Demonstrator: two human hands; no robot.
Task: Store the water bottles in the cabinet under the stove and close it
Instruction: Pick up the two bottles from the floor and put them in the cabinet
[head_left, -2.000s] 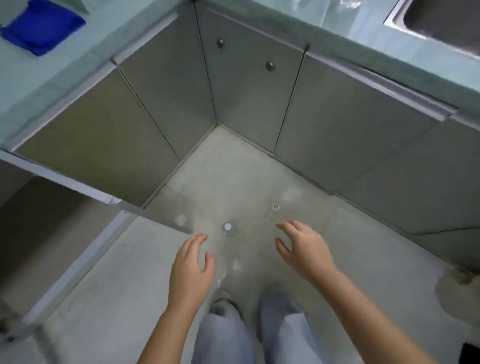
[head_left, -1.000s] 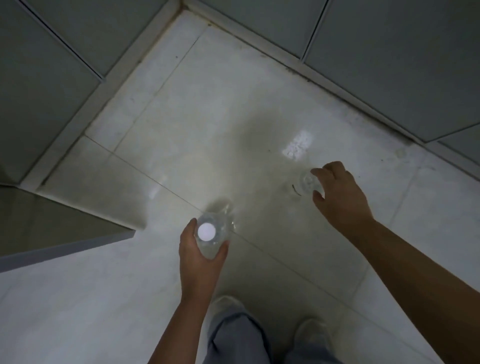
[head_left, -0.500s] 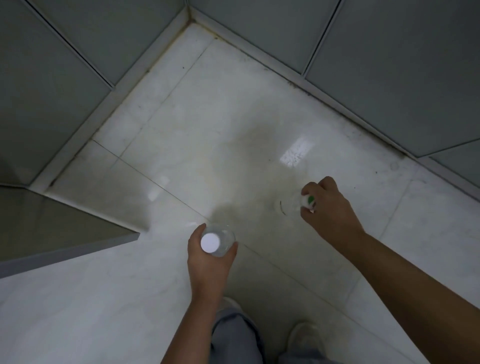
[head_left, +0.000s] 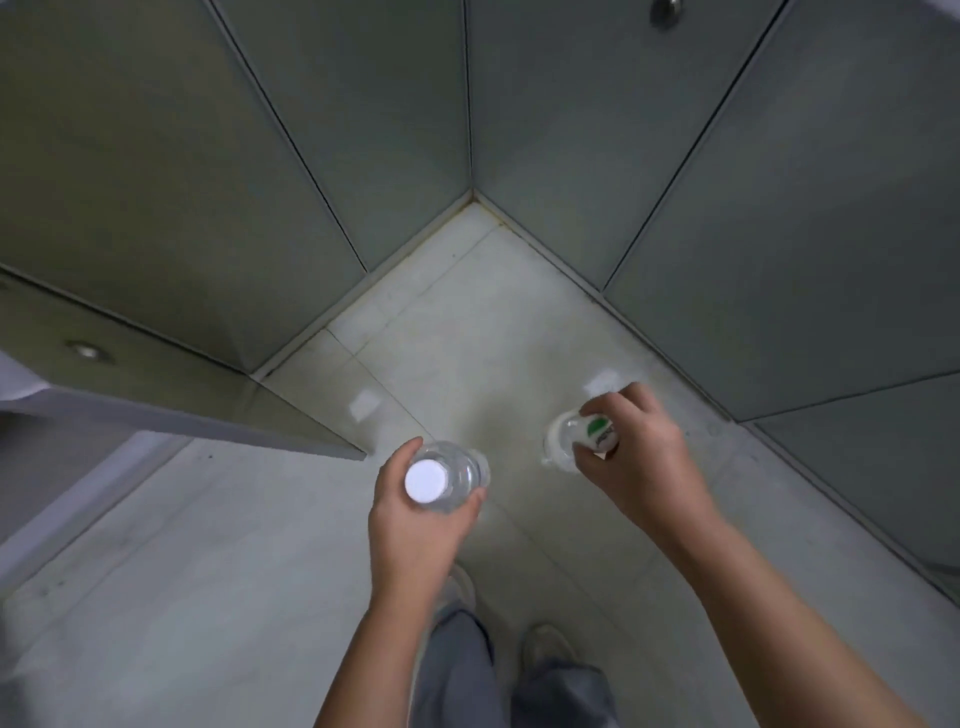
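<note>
Head view, looking straight down into a corner of grey cabinet fronts (head_left: 779, 208).

- Left hand (head_left: 415, 525): just below frame centre, about 6 o'clock. Fingers and thumb are curled round the upper body of a clear white-capped bottle (head_left: 467, 470). The bottle is upright, cap facing the camera.
- Right hand (head_left: 644, 467): about 4 o'clock from centre. Fingertips pinch the top of a second clear bottle, the green-marked bottle (head_left: 558, 441). A green and white patch shows between the fingers. I cannot tell whether its base touches the floor (head_left: 208, 571).
- The two bottles are near each other but apart, over pale tile.
- Open cabinet door (head_left: 171, 384): at 9 o'clock, swung out over the floor, with a round knob (head_left: 85, 351) on its face. Its free corner ends just beside the left hand's bottle, at its 10 o'clock.
- Grey trouser legs (head_left: 457, 670) and shoes at 6 o'clock, at the bottom edge.
</note>
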